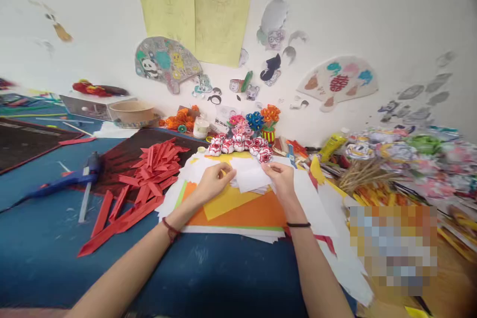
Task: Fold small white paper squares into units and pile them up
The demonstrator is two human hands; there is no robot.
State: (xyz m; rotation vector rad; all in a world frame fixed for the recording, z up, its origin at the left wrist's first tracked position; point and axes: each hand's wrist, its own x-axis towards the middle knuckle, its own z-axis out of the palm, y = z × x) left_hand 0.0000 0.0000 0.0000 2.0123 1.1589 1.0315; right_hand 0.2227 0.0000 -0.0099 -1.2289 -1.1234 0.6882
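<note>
A small white sheet of paper [250,174] is held up between my two hands, above a stack of similar white slips. My left hand [214,182] is closed, with thumb and fingertips pinched at the sheet's left edge. At the right edge, my right hand [281,180] grips the paper between thumb and fingers. Below them lie yellow paper [227,202] and a larger orange sheet [246,213], with green and white sheets showing underneath. Just behind the hands stands a row of red-and-white folded paper flowers [238,145].
A heap of red folded strips [156,169] covers the left side, beside a blue glue gun [87,171]. Paper flowers in a striped pot [268,135] stand near the wall. More flowers [395,149], dry stems [367,175] and a yellow tube [333,145] crowd the right.
</note>
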